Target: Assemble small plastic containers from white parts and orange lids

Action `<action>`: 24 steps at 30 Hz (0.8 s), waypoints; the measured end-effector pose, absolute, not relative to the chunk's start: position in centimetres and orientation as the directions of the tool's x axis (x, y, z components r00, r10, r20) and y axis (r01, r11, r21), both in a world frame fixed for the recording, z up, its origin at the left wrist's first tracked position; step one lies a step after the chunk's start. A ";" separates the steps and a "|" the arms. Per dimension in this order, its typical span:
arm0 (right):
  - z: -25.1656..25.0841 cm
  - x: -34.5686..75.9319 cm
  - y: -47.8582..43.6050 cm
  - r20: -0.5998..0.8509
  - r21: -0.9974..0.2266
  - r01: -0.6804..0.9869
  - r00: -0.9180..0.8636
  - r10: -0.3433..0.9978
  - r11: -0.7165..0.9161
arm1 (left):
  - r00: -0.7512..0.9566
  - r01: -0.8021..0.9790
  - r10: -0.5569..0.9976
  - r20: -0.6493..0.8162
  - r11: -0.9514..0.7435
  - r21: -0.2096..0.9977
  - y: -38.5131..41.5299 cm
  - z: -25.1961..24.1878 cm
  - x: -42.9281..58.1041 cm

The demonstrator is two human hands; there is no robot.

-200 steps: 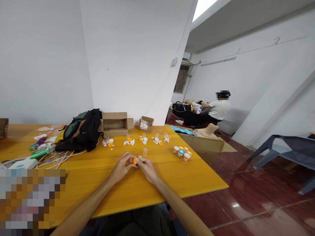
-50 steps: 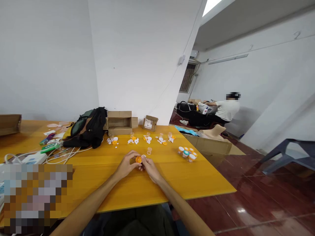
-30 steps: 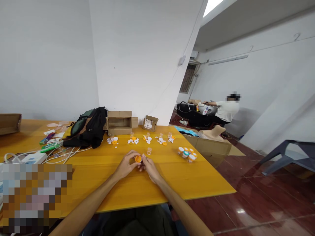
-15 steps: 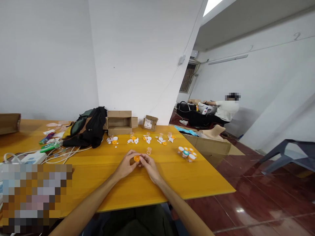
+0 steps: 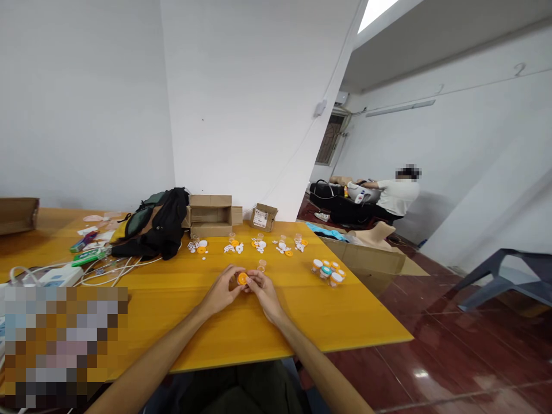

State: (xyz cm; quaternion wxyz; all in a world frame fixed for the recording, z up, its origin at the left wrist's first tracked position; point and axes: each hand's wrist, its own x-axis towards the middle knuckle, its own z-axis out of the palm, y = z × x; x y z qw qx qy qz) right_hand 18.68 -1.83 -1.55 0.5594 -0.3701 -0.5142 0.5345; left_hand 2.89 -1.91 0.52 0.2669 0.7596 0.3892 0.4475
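We see both hands meeting over the middle of the yellow table [image 5: 336,322], a little back from its near edge. The left hand [image 5: 222,293] and the right hand [image 5: 265,293] pinch a small orange cap [image 5: 242,279] between their fingertips, so the fingers of both are closed on it, and the cap sits just above the table top with its round face turned toward us. Whether anything else is tucked behind the cap in the fingers we cannot tell.

Just beyond the hands stands a small clear vial [image 5: 261,265], upright and apart from them. Farther toward the far edge lies a row of small clusters of white and orange parts [image 5: 259,245], too small for us to tell piece by piece. To the right, near the table's right edge, stands a tight group of closed little jars [image 5: 328,271] with orange, white and teal lids.

Along the far edge we see a black backpack [image 5: 157,227] slumped against an open cardboard box [image 5: 212,214], and a smaller box [image 5: 263,217] beside it. White cables [image 5: 107,270] and a few packets spread toward the left end of the table. Off the table, in the far room, a person in a white shirt [image 5: 394,196] sits facing away
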 end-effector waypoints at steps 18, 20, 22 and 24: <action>-1.8 19.1 -1.6 0.320 -0.944 0.095 0.021 0.947 0.317 | 0.275 0.411 0.852 0.447 -0.524 0.746 -1.4 0.2 2.0; -1.9 19.5 -1.3 0.348 -0.929 0.160 0.073 0.935 0.333 | 0.293 0.441 0.852 0.433 -0.522 0.730 -1.2 0.1 1.6; -2.1 19.9 -1.0 0.371 -0.915 0.215 0.105 0.923 0.343 | 0.315 0.466 0.852 0.418 -0.523 0.714 -1.2 -0.1 1.4; -2.3 20.2 -0.8 0.386 -0.899 0.263 0.105 0.916 0.349 | 0.330 0.481 0.850 0.411 -0.526 0.701 -1.2 -0.2 1.3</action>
